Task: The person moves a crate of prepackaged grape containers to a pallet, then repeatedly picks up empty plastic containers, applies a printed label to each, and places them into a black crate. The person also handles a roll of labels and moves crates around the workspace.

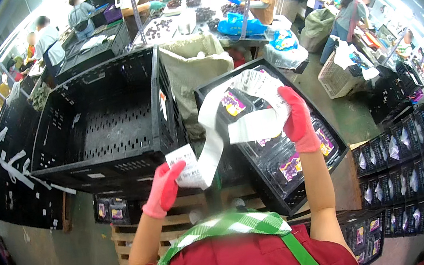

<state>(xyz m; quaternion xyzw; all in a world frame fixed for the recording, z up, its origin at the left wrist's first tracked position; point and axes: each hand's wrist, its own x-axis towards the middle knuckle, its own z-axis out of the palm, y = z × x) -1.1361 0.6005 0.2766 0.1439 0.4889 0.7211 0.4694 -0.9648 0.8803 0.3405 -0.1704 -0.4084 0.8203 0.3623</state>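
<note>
A long strip of white printed labels [214, 148] stretches in loops between my two gloved hands. My left hand [164, 187], in a pink-red glove, pinches one end of the strip between thumb and fingers. At the other side my right hand [299, 120], gloved the same way, grips the looped part of the strip. Below the strip lies a black plastic crate [282, 200] holding several clear plastic clamshell boxes [292, 166] with purple and yellow grape labels. The strip and my right hand cover part of these boxes. The labels bear print.
Left of the strip stands a large black crate [118, 162] with perforated walls. A pale woven sack [197, 67] sits behind it. Stacked black crates [408, 170] line the right. Wooden pallet slats [130, 241] lie below. Several people work at grape-covered tables [164, 27] farther off.
</note>
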